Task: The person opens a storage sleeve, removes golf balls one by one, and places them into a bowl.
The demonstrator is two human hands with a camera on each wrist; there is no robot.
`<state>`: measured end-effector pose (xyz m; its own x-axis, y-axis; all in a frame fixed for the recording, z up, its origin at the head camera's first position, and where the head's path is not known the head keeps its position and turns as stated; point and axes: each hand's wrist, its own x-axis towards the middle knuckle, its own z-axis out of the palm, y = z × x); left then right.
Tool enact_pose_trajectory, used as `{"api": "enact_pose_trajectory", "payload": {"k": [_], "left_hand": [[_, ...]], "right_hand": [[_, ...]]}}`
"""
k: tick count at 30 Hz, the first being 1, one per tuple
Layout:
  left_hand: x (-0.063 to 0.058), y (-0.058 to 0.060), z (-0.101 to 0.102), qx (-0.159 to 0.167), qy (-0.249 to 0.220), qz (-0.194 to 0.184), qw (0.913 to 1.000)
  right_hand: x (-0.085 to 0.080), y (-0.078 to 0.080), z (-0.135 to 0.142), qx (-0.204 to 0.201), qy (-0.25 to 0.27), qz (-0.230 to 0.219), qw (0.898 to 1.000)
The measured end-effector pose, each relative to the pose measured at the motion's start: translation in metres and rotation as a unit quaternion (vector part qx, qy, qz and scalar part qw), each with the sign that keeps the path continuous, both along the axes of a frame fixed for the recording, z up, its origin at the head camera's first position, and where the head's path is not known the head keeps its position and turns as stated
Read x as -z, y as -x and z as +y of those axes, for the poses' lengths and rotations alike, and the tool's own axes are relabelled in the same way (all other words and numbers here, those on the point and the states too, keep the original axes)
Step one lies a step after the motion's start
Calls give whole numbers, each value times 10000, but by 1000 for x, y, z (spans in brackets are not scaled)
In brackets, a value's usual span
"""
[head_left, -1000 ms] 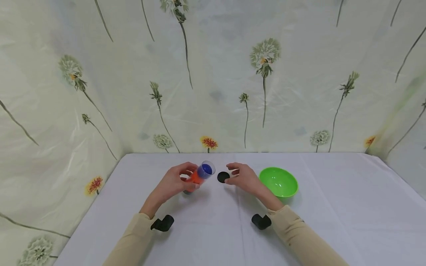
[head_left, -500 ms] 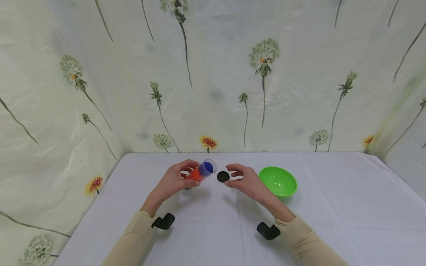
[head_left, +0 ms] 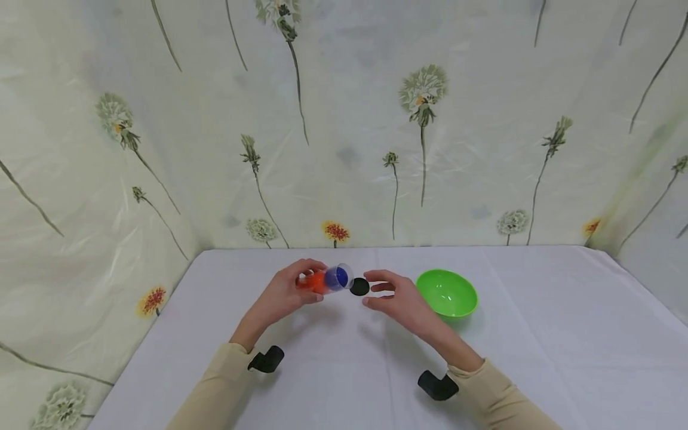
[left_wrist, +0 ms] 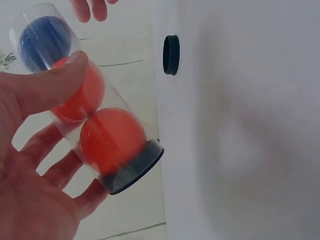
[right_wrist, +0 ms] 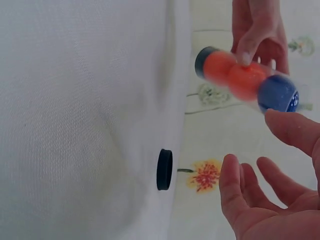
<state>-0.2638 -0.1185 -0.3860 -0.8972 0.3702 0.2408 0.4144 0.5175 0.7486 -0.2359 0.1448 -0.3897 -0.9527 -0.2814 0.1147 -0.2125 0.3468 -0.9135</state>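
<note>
My left hand [head_left: 283,291] grips a clear plastic tube [head_left: 340,278] above the table, tipped well over with its uncapped mouth toward the right. Inside, in the left wrist view, are a blue ball [left_wrist: 45,42] near the mouth and two orange balls [left_wrist: 112,139] behind it. A dark cap [left_wrist: 132,170] covers the tube's other end. Just right of the mouth is my right hand [head_left: 400,298], empty, its fingers loosely bent and spread from the thumb. A black round lid [head_left: 359,286] lies on the table between the hands.
A bright green bowl [head_left: 447,294] stands on the white-covered table [head_left: 537,334], right beside my right hand. Behind the table hangs a flower-printed curtain [head_left: 344,119]. Each wrist carries a small black camera mount [head_left: 438,385].
My left hand has tilted the tube further, so it is nearly level and its mouth points right. My right hand has drawn slightly lower and right, its thumb away from the lid.
</note>
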Motion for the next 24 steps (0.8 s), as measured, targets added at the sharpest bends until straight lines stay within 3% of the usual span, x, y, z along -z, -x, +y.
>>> {"api": "enact_pose_trajectory", "payload": {"k": [11,18,24], "left_hand": [[-2,-3,7,69,281,230,9993],[-2,-5,12,-43,622,391,9973],[-1,-6,15,-37,1003,803,9917]], "right_hand": [[-2,-2,-12,65,150,-128,9998],[-1,-2,-17,-33,727,-425,9964],[-1,-3,-19,-48,1102,-633,9919]]}}
